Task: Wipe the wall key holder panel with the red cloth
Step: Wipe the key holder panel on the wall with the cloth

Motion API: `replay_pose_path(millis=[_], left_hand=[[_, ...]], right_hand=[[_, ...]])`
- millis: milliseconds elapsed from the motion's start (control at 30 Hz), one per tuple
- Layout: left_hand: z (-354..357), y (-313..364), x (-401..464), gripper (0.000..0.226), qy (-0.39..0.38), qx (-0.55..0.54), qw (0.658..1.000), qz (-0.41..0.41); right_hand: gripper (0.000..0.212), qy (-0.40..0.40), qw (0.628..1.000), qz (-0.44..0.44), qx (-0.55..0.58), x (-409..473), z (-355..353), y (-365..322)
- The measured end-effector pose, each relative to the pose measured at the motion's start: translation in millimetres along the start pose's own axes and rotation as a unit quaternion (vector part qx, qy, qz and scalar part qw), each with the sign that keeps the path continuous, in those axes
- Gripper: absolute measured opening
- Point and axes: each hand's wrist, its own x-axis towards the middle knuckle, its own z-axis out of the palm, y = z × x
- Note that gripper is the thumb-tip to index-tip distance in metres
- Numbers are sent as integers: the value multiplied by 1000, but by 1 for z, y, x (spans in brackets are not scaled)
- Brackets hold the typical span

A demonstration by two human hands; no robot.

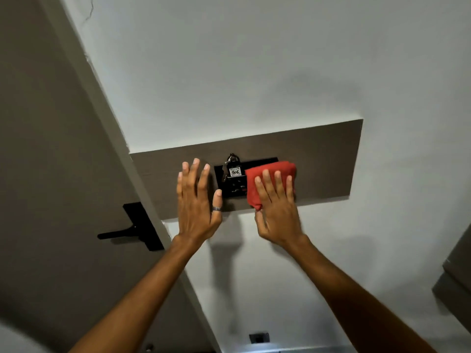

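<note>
A long brown key holder panel (326,159) is fixed on the white wall. At its middle sits a black plate (260,162) with a key and a tag (233,171) hanging on it. My right hand (277,207) presses the folded red cloth (270,174) flat against the panel, just right of the key; the cloth covers the plate's right part. My left hand (197,200) rests flat on the panel left of the plate, fingers spread, a ring on the thumb, holding nothing.
A brown door (51,174) with a black lever handle (127,231) stands to the left, close to the panel's left end. A small wall socket (258,337) sits low on the wall. Dark furniture (456,273) shows at the right edge.
</note>
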Motion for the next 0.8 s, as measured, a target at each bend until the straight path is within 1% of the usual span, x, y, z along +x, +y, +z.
replay_pose_path(millis=[100, 167, 233, 333, 467, 567, 600, 633, 733, 800], left_hand=[[7, -16, 5, 59, 1, 22, 1000, 10], [13, -23, 6, 59, -1, 33, 999, 5], [21, -30, 8, 58, -4, 46, 999, 6], [33, -39, 12, 57, 16, 80, 996, 30], [49, -46, 11, 61, 48, 136, 987, 63], [54, -48, 10, 63, 61, 144, 985, 69], [55, -48, 10, 63, 60, 140, 986, 66], [55, -49, 10, 63, 62, 136, 987, 67], [54, -47, 10, 64, 72, 135, 986, 69], [53, -47, 11, 63, 73, 124, 987, 67]], right_hand=[[83, 7, 1000, 4, 16, -2, 8, 1], [75, 22, 1000, 17, 7, 5, 10, 0], [66, 57, 998, 26, -13, 15, 14, -4], [56, 123, 992, 11, -36, 32, 20, -2], [53, 198, 977, -32, -76, 45, 34, 14], [53, 245, 966, 22, -77, 38, 52, -1], [53, 245, 966, 35, -79, 33, 55, -5], [52, 237, 967, 25, -84, 28, 55, -4], [49, 213, 971, -43, -101, 23, 43, 12], [50, 201, 975, -40, -81, 25, 34, 14]])
